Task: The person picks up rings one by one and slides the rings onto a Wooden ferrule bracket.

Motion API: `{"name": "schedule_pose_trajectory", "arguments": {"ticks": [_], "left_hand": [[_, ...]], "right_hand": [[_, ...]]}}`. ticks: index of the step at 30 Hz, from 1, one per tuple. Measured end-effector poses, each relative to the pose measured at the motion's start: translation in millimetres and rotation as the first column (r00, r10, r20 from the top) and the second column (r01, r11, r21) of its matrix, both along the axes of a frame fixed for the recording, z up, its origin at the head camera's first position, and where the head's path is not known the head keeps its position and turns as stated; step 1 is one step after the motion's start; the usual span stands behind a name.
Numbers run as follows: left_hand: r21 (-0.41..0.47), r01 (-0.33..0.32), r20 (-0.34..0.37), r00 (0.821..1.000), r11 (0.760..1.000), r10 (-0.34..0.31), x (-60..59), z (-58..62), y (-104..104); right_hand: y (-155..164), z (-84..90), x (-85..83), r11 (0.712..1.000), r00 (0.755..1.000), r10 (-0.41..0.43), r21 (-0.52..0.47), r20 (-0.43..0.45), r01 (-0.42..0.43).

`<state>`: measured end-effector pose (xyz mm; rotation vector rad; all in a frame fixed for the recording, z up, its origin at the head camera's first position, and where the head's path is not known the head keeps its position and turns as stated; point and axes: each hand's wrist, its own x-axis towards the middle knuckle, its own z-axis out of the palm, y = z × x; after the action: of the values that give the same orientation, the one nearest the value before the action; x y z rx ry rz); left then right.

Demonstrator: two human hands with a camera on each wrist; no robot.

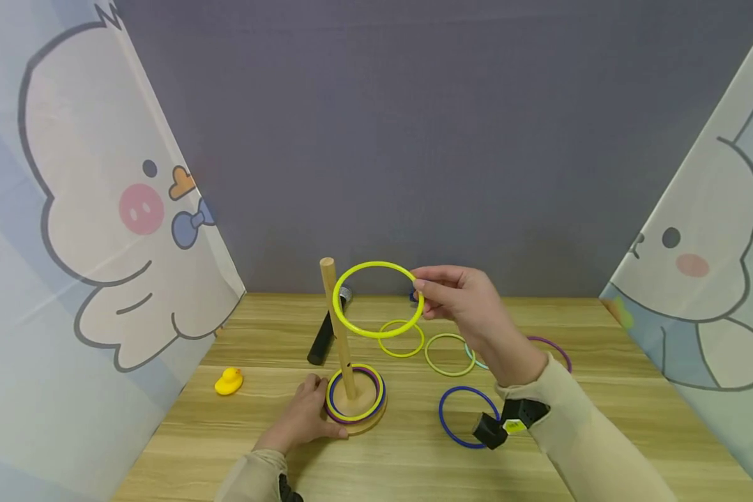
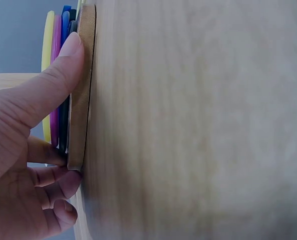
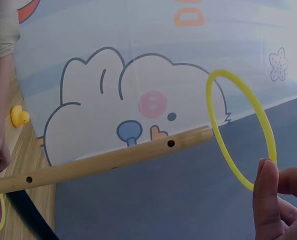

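A wooden peg stand has an upright pole [image 1: 337, 328] on a round base [image 1: 365, 422]. Yellow, purple and blue rings [image 1: 335, 411] lie stacked on that base. My left hand [image 1: 310, 408] grips the base's rim, thumb [image 2: 48, 85] over the edge [image 2: 81, 115] and fingers curled below. My right hand [image 1: 419, 286] pinches a yellow ring [image 1: 376, 264] by its right side, held tilted in the air. The ring's left edge crosses the pole's upper part. In the right wrist view the pole [image 3: 103, 162] tip meets the ring [image 3: 231, 167] rim, pinched between thumb [image 3: 266, 200] and fingers.
Loose rings lie right of the stand: yellow [image 1: 401, 353], pale yellow [image 1: 450, 373], purple [image 1: 557, 346] and blue [image 1: 445, 425]. A black cylinder [image 1: 321, 345] lies behind the pole. A yellow duck [image 1: 229, 381] sits at the left. Printed curtains close both sides.
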<state>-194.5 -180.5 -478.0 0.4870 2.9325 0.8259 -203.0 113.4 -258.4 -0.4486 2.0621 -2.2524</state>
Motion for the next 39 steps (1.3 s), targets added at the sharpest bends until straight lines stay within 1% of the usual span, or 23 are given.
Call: {"name": "schedule_pose_trajectory", "arguments": {"ticks": [5, 9, 15, 19, 24, 28, 32, 39], "left_hand": [[0.006, -0.002, -0.002, 1.000, 1.000, 0.002, -0.8, -1.6, -1], [0.005, -0.001, -0.001, 1.000, 1.000, 0.001, -0.7, -3.7, -2], [0.010, -0.001, 0.001, 1.000, 1.000, 0.001, 0.7, -5.7, -2], [0.017, -0.002, 0.001, 1.000, 1.000, 0.002, 1.8, -5.2, -2], [0.017, -0.001, -0.010, 1.000, 1.000, 0.001, 1.0, -5.2, -2], [0.013, -0.002, -0.016, 1.000, 1.000, 0.002, -0.5, -4.3, -2], [0.005, -0.004, -0.017, 1.000, 1.000, 0.004, -1.5, -3.8, -1], [-0.004, 0.002, -0.009, 1.000, 1.000, -0.002, -1.7, -4.0, -2]], "right_hand": [[-11, 11.5, -2.4, 1.000, 1.000, 0.007, -0.017, 0.011, -0.007], [-20, 16.3, -4.9, 0.999, 1.000, 0.008, -0.034, 0.014, -0.008], [-35, 15.8, -11.3, 0.998, 1.000, -0.007, -0.058, 0.009, 0.008], [-42, 10.4, -15.7, 0.998, 0.998, -0.032, -0.055, 0.049, 0.034], [-46, -2.2, -19.0, 0.998, 0.994, -0.053, -0.028, 0.098, 0.056], [-46, -16.7, -19.6, 0.998, 0.991, -0.059, 0.007, 0.118, 0.059], [-44, -37.6, -19.9, 0.997, 0.986, -0.069, 0.036, 0.149, 0.065], [-40, -78.4, -20.2, 0.998, 0.978, -0.047, 0.043, 0.201, 0.039]]}}
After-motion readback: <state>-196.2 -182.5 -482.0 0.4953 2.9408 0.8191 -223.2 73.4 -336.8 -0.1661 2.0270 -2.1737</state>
